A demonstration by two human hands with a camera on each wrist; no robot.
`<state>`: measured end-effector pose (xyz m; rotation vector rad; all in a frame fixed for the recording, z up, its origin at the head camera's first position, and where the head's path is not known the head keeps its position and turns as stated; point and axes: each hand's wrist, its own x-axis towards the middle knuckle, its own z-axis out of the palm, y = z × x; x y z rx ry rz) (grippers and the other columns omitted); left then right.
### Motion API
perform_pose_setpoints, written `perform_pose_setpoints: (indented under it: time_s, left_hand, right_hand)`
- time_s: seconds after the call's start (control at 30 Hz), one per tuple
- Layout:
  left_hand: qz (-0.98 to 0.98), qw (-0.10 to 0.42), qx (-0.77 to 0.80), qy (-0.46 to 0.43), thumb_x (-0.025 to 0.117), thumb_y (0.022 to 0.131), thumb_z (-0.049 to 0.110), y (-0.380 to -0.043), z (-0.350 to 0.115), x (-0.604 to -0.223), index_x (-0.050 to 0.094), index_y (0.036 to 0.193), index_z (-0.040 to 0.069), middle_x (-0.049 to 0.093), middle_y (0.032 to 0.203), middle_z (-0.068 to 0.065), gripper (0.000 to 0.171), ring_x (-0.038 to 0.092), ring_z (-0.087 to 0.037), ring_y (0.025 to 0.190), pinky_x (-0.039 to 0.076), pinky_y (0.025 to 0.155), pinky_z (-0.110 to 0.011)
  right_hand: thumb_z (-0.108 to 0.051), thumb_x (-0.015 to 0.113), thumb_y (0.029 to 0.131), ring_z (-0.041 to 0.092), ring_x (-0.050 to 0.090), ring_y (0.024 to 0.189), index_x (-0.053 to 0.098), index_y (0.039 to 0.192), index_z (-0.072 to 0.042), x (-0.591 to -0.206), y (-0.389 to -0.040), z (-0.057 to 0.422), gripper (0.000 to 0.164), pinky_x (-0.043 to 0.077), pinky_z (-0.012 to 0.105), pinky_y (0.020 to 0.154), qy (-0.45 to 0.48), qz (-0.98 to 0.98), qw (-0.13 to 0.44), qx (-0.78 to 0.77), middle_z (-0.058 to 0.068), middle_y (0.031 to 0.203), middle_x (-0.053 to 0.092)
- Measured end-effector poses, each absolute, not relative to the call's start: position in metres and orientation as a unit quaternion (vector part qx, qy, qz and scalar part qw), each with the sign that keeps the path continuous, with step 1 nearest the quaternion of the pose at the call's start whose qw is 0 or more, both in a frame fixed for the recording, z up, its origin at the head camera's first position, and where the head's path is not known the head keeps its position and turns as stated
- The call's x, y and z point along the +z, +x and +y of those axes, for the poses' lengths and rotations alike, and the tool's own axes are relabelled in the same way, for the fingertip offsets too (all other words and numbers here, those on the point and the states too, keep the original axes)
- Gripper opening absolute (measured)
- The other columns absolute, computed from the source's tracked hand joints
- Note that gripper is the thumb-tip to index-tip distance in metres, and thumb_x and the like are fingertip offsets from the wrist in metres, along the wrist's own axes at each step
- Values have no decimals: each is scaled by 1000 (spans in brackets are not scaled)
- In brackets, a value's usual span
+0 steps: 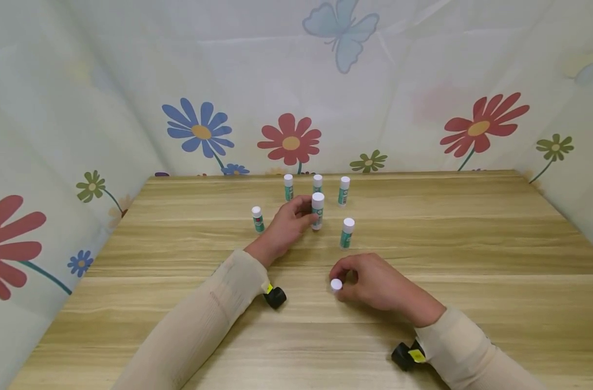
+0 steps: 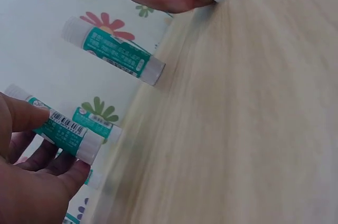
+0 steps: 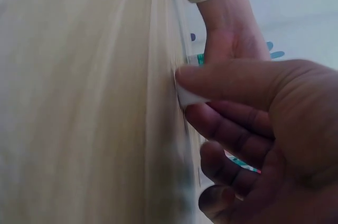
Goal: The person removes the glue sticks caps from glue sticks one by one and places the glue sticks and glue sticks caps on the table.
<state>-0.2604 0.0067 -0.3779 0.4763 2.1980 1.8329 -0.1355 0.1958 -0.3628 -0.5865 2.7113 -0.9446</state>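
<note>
My left hand (image 1: 288,225) holds an upright glue stick (image 1: 318,208) with a white top and green label. In the left wrist view, its thumb lies on the label of this glue stick (image 2: 63,129) and the other fingers are behind. Nearer the front, my right hand (image 1: 374,281) pinches a small white cap (image 1: 336,284) between thumb and index finger, low over the table. The right wrist view shows this cap (image 3: 190,97) partly covered by the thumb. Another glue stick (image 1: 347,234) stands upright between the two hands, slightly to the right.
Three glue sticks stand behind the left hand: a left one (image 1: 288,187), a partly hidden middle one (image 1: 318,181) and a right one (image 1: 344,191). A shorter glue stick (image 1: 258,219) stands left of that hand. A flowered curtain (image 1: 398,97) borders the wooden table (image 1: 447,233).
</note>
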Motion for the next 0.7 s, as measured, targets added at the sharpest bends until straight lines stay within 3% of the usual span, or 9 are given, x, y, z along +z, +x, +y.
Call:
perform_pose_setpoints:
  time_s: [0.13,0.33,0.5,0.7]
  left_hand:
    - [753,119,625,168,58,97,9,-256,4,-372,52,131,10,56,133,-7,35,51,-22,124,40,111,-39]
    - [749,125,624,184,58,97,11,-246,-4,-364,52,132,12,56,132,-5,35,52,-22,124,42,109,-39]
    - [759,125,606,202,57,98,14,-236,-10,-359,51,132,12,56,130,-3,35,53,-19,121,44,108,-37]
    - [761,136,597,215,58,98,15,-223,-16,-353,50,133,14,56,130,-1,37,53,-18,121,43,108,-36]
  right_hand:
    - [-20,80,75,11,55,79,70,107,-17,-360,-136,198,34,46,23,70,-207,921,109,-312,-9,92,66]
    - [-32,80,78,13,51,70,68,113,-16,-348,-137,202,41,45,24,58,-177,927,103,-314,-2,102,68]
    - [-32,79,80,14,51,73,67,116,-13,-343,-137,202,42,44,25,54,-157,928,58,-334,3,109,69]
    - [-32,77,82,15,54,82,66,119,-13,-341,-136,200,43,46,25,58,-140,924,-3,-356,5,113,69]
